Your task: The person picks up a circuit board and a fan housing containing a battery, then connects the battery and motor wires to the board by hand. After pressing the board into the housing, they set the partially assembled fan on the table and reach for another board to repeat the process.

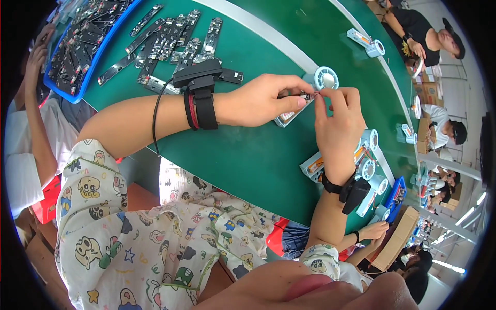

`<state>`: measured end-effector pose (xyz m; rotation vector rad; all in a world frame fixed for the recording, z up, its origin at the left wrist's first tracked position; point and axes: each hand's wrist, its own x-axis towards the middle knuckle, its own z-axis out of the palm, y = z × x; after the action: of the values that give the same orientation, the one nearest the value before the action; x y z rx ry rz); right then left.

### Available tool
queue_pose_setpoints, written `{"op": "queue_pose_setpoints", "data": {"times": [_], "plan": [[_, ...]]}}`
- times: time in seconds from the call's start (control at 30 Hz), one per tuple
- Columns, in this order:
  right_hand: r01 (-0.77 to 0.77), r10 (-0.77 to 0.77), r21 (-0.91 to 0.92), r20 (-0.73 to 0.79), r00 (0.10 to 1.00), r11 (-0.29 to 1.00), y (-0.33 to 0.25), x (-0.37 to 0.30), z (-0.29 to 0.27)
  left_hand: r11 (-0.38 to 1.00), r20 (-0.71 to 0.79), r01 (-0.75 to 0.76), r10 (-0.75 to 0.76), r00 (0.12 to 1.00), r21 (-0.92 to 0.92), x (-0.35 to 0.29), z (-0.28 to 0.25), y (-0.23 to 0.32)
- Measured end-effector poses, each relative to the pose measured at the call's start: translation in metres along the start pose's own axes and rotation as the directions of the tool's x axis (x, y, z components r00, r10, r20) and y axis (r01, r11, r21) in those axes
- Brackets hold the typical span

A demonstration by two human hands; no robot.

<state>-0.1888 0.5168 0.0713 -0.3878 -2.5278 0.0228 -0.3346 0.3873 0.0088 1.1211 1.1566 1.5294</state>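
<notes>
My left hand [261, 101] is closed, with a small dark circuit board [307, 96] pinched between thumb and fingers. Most of that board is hidden by the fingers. My right hand [338, 121] meets it there, thumb and forefinger pressed together on what looks like a thin reddish wire [316, 94]. Just beyond and beneath both hands lies a light-blue handheld fan housing with a round head [326, 78]; its open handle [285, 119] shows below my left fingers. Both wrists wear black straps with dark modules.
Loose long circuit boards [168, 41] are heaped at the far left beside a blue tray [82, 95] full of more. Several fan housings [367, 168] lie on the green table [232, 155] by my right forearm. Another blue tray [397, 199] stands farther right. Co-workers sit around.
</notes>
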Motion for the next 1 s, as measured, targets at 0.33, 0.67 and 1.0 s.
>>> {"op": "queue_pose_setpoints", "data": {"times": [0.33,0.67,1.0], "plan": [[-0.124,0.067,0.336,0.178,0.982,0.934,0.002,0.002,-0.007,0.964,-0.043,-0.158,0.170,0.984,0.213,-0.001,0.000,0.002],[-0.519,0.255,0.609,0.470,0.845,0.600,0.004,0.007,-0.020,0.984,-0.095,-0.044,0.061,0.994,0.172,-0.004,0.000,0.010],[-0.461,0.392,0.655,0.262,0.882,0.598,0.001,0.004,-0.003,0.868,-0.130,-0.226,0.311,0.941,0.442,0.001,-0.004,0.002]]}}
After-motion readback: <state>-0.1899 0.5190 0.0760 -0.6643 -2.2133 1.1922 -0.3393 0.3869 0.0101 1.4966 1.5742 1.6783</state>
